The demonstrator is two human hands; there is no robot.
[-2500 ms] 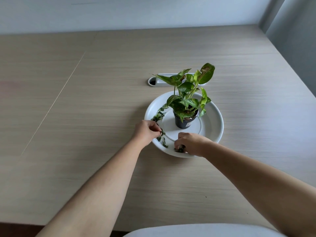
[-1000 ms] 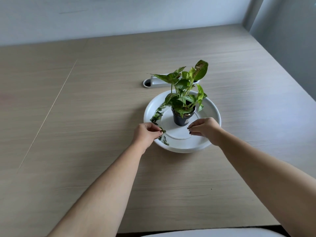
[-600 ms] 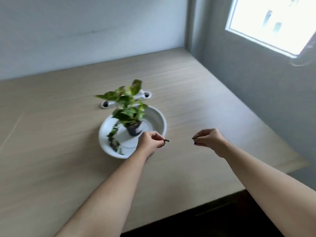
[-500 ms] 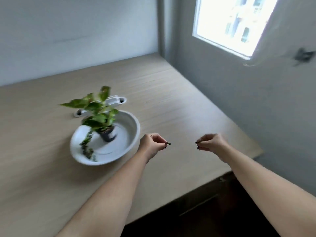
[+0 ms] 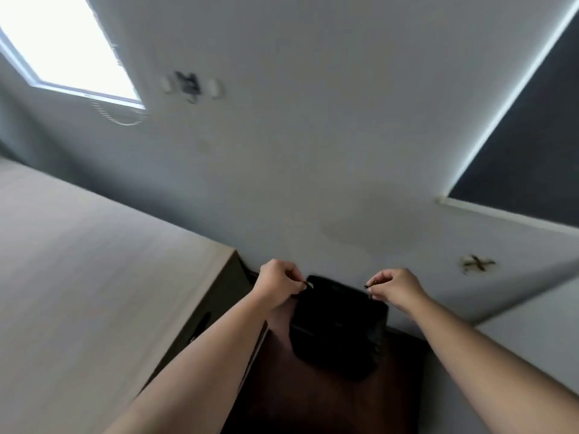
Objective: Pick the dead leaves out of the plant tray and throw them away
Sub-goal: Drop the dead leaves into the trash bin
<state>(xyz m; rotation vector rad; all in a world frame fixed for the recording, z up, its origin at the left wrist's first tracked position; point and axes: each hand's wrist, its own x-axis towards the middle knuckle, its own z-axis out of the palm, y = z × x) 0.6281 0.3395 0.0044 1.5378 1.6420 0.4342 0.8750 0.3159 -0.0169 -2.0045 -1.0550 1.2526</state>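
My left hand [image 5: 277,285] is pinched shut on a small dead leaf [image 5: 309,284] whose tip shows at my fingertips. My right hand [image 5: 396,286] pinches another small dark leaf bit [image 5: 369,284]. Both hands hover over the open top of a black bin [image 5: 340,327] that stands on the dark floor beside the table. The left hand is at the bin's left rim, the right hand at its right rim. The plant and its white tray are out of view.
The light wooden table [image 5: 94,277] fills the left, its corner close to my left hand. A grey wall [image 5: 313,151] rises behind the bin. A bright window [image 5: 62,48] is at the upper left and a dark panel [image 5: 532,151] at the upper right.
My view swung right, away from the plant tray, which left the frame. Both hands carried their leaf bits off the table and now hang over the black bin.
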